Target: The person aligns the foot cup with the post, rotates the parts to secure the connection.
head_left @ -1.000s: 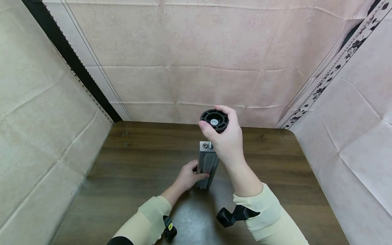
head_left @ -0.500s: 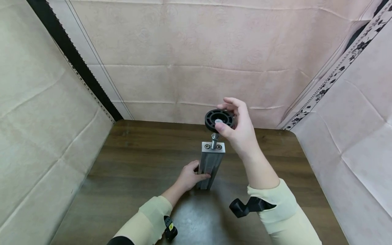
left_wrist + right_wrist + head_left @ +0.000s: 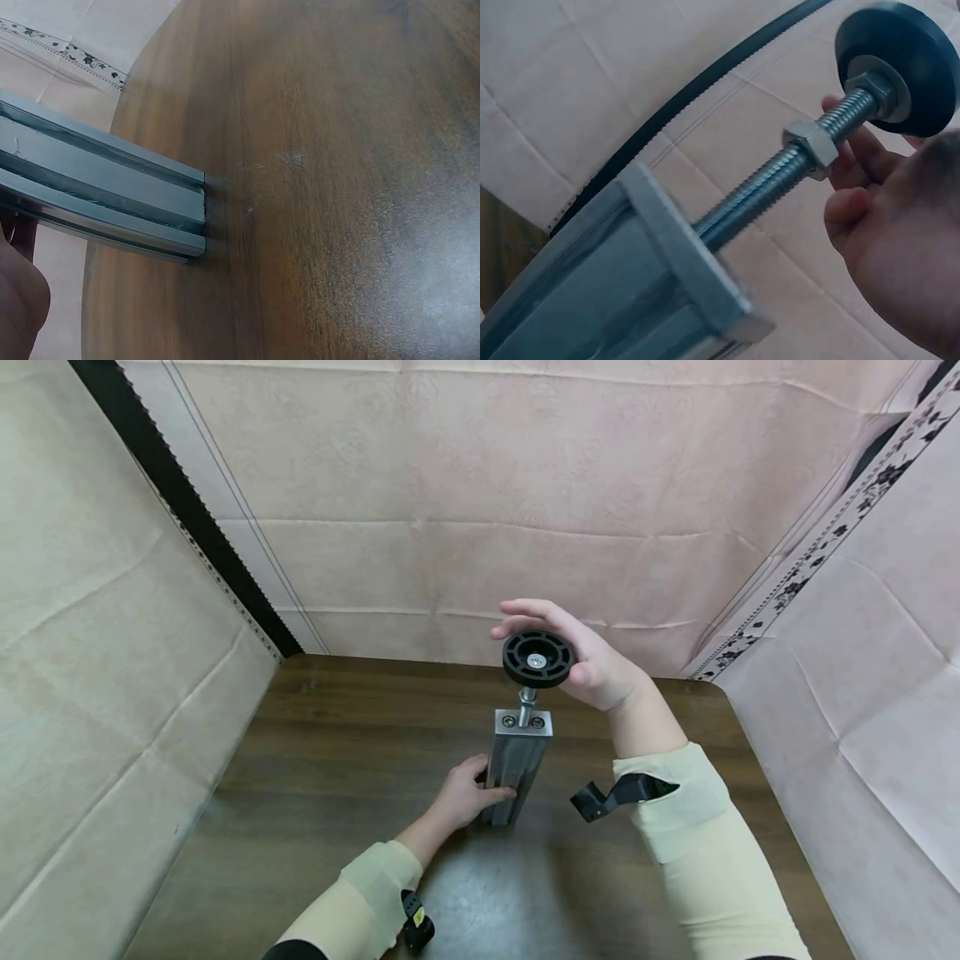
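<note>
An aluminium profile (image 3: 517, 764) stands upright on the table, its metal end plate (image 3: 542, 732) on top with two screw heads showing. My left hand (image 3: 459, 795) grips it low down, thumb across the near face. From the plate rises a threaded rod (image 3: 754, 199) carrying a hex nut (image 3: 810, 148) partway along. Topping the rod is the round black levelling foot (image 3: 517, 662). Beside and behind that foot is my right hand (image 3: 596, 664), fingers loosely extended and thumb at the disc's right edge. In the left wrist view the profile's lower end (image 3: 112, 169) meets the wood.
The brown wooden table (image 3: 337, 760) has rounded far corners. Pale cloth (image 3: 465, 485) hangs behind it, with more cloth on the left (image 3: 97, 652) and right (image 3: 862, 693). A black strip (image 3: 187, 514) runs down the left corner.
My right hand has moved from gripping the black foot's rim to lying loosely beside and behind it, its forearm swung right and upward. The left hand and profile have stayed nearly still.
</note>
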